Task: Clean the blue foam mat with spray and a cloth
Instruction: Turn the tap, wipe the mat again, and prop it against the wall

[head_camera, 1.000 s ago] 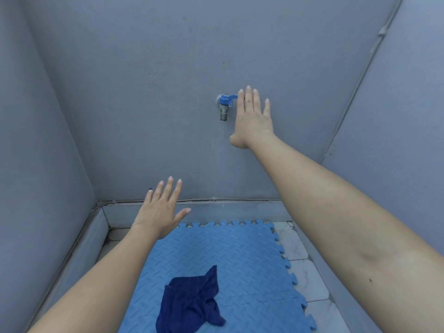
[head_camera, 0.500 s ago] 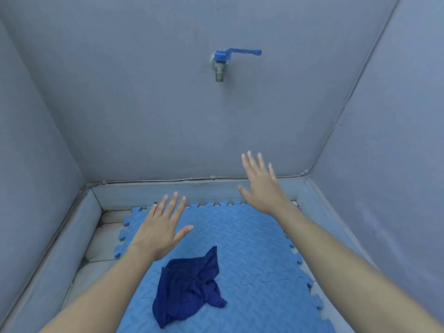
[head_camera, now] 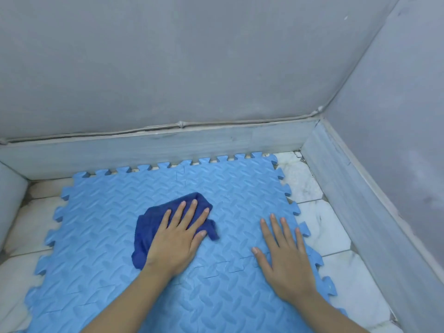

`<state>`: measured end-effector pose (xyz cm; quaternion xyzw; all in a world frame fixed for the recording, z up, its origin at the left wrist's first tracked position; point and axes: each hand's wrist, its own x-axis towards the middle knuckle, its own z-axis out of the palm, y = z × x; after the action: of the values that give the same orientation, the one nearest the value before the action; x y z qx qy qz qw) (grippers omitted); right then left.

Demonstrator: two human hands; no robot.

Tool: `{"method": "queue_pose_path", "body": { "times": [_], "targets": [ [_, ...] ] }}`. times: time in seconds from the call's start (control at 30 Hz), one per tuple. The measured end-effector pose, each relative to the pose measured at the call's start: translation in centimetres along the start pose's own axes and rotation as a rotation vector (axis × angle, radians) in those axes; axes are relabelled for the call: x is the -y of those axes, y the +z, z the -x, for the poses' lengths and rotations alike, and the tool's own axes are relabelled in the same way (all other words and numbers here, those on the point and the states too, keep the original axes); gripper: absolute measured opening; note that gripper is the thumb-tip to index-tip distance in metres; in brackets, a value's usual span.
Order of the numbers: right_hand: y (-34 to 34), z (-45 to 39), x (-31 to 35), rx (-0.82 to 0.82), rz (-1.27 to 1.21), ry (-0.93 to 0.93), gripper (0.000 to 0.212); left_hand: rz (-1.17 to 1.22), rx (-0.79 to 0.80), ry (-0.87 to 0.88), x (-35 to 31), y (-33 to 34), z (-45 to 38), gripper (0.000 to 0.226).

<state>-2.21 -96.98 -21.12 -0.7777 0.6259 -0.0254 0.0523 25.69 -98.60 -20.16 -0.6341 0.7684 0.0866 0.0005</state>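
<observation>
Flat beneath left hand (head_camera: 175,239): cloth (head_camera: 146,224)

Grey plaster walls (head_camera: 192,63) meet in a corner at the right. A thin cable (head_camera: 180,124) runs along their base above a pale tiled skirting (head_camera: 168,145). The floor (head_camera: 322,227) is white marble-like tile with dark grout lines.

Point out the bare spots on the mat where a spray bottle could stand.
Bare: the mat left of the cloth, and the far strip by the wall ledge. Crowded: the middle, under the left hand and right hand.
</observation>
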Motion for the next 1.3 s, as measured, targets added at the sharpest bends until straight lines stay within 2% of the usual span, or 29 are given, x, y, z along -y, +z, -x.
{"method": "queue_pose_path", "body": {
  "times": [0.1, 0.2, 0.27, 0.3, 0.37, 0.43, 0.5, 0.57, 0.63, 0.7, 0.77, 0.87, 0.93, 1.03, 1.1, 1.2, 1.3],
  "targets": [
    [-0.1, -0.3, -0.1, 0.007, -0.019, 0.006, 0.065, 0.049, 0.012, -0.078, -3.3, -0.2, -7.8, 0.071],
    [0.0, -0.2, -0.2, 0.020, -0.041, 0.015, 0.064, 0.043, 0.040, 0.146, -7.7, 0.0, -10.8, 0.071],
    [-0.1, -0.2, -0.4, 0.021, -0.069, 0.010, 0.062, 0.051, 0.044, 0.275, -7.4, 0.2, -10.8, 0.067],
    [-0.2, -0.2, -0.4, 0.023, -0.082, 0.011, 0.061, 0.044, 0.045, 0.280, -6.0, 0.1, -10.7, 0.068],
    [-0.2, -0.2, -0.5, 0.031, -0.099, 0.017, 0.060, 0.043, 0.011, 0.144, -1.2, -0.3, -10.5, 0.073],
    [-0.2, -0.1, -0.4, 0.031, -0.097, 0.023, 0.060, 0.068, -0.044, -0.103, 5.1, -0.6, -9.2, 0.078],
    [-0.3, -0.2, -0.4, 0.026, -0.094, 0.023, 0.060, 0.060, -0.050, -0.280, 10.8, -0.9, -6.1, 0.079],
    [-0.3, -0.2, -0.4, 0.019, -0.097, 0.019, 0.060, 0.075, -0.034, -0.353, 13.7, -1.2, -2.6, 0.080],
    [-0.2, -0.3, -0.5, 0.016, -0.091, 0.008, 0.060, 0.114, -0.031, -0.376, 13.4, -1.0, 0.4, 0.077],
    [-0.1, -0.2, -0.5, 0.014, -0.086, 0.003, 0.061, 0.124, -0.022, -0.312, 11.0, -0.5, 3.3, 0.070],
    [-0.1, -0.1, -0.5, 0.012, -0.091, 0.009, 0.062, 0.125, 0.027, -0.159, 8.2, 0.1, 6.0, 0.064],
    [-0.2, 0.0, -0.3, 0.014, -0.094, 0.027, 0.063, 0.141, 0.088, -0.011, 8.9, -0.3, 6.5, 0.064],
    [-0.4, -0.2, -0.2, 0.027, -0.096, 0.031, 0.064, 0.110, 0.042, -0.140, 12.7, -0.9, 5.0, 0.069],
    [-0.5, -0.1, -0.1, 0.041, -0.086, 0.051, 0.065, 0.076, -0.010, -0.559, 18.0, -1.3, 2.6, 0.064],
    [-0.4, -0.1, 0.0, 0.050, -0.079, 0.053, 0.065, 0.108, -0.021, -0.633, 18.5, -1.1, 2.0, 0.058],
    [-0.3, -0.1, -0.1, 0.050, -0.055, 0.054, 0.065, 0.115, -0.059, -0.430, 15.2, -0.2, 4.4, 0.059],
    [-0.4, -0.1, 0.1, 0.042, -0.044, 0.059, 0.064, 0.071, -0.027, -0.030, 8.1, 1.0, 9.4, 0.054]
  ]
}}
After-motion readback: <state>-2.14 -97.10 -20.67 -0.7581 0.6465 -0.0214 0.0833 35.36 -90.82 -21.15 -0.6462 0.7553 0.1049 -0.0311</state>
